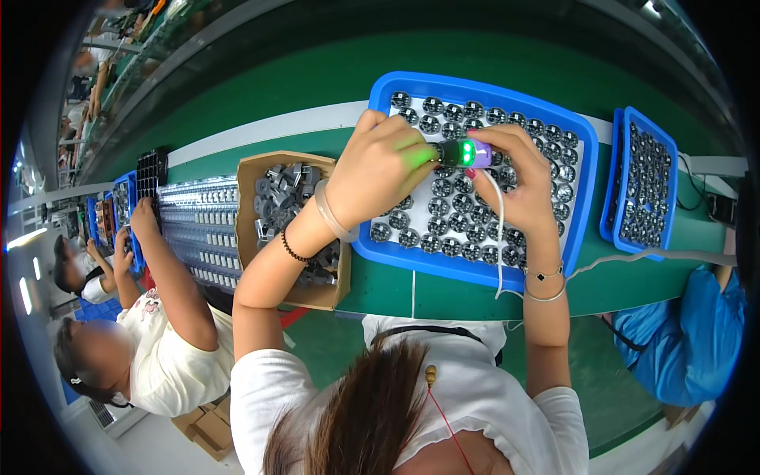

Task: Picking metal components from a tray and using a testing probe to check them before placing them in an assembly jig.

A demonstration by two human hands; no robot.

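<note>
Above the blue tray [590, 206], both my hands meet at a small black and purple device [480, 153] with glowing green lights. My right hand [522, 178] grips its purple end between thumb and fingers. A white cable [500, 229] hangs below this hand. At the black end, the fingers of my left hand [388, 162] are pinched together, lit green; what they hold, if anything, is hidden. Beneath my hands, the tray carries rows of round, shiny black-and-clear parts [451, 245] on a white liner.
Left of the tray stands an open cardboard box [297, 297] of grey plastic parts. Beyond it lies a clear compartment tray [198, 214] with small white parts, near a co-worker [170, 348]. At right, stacked blue trays [673, 190] hold similar round parts. A grey cable [649, 255] crosses the green table.
</note>
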